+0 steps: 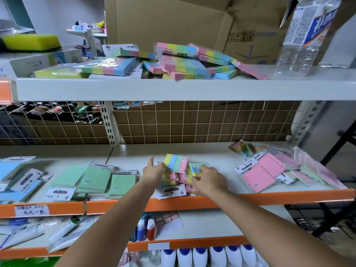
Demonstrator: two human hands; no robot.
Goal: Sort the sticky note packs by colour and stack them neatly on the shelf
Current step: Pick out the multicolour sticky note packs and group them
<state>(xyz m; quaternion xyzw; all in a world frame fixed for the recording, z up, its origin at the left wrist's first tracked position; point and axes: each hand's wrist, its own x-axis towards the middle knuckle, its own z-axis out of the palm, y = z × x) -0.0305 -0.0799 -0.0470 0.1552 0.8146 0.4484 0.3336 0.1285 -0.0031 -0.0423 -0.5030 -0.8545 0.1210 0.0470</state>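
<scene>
Cardboard, in the form of a large flattened box (173, 22), stood behind the top shelf (173, 89), whose grey front edge spanned nearly the full view. On that shelf lay a loose heap of rainbow-striped packs (181, 62), some tilted against each other, and a clear plastic bottle (304, 35) stood at its right end. Below, a white wire grid (192, 122) backed the middle shelf (269, 197), which carried an orange front strip.

Your sorting area was this middle shelf. Blue packs (13, 176) lay at the far left, green packs (96, 180) beside them, and pink packs (260, 174) overlapped in a pile at the right. Between the green and pink groups sat a small cluster of multicolour packs (176, 162), where you had both arms extended.

Your left hand (153, 172) touched the cluster's left side with its fingers reaching forward and relaxed; whether it gripped a pack cannot be told. Your right hand (209, 180) curled its fingers round a striped pack (196, 167) at the cluster's right side. A handwritten price label (31, 210) sat on the orange strip at lower left.
</scene>
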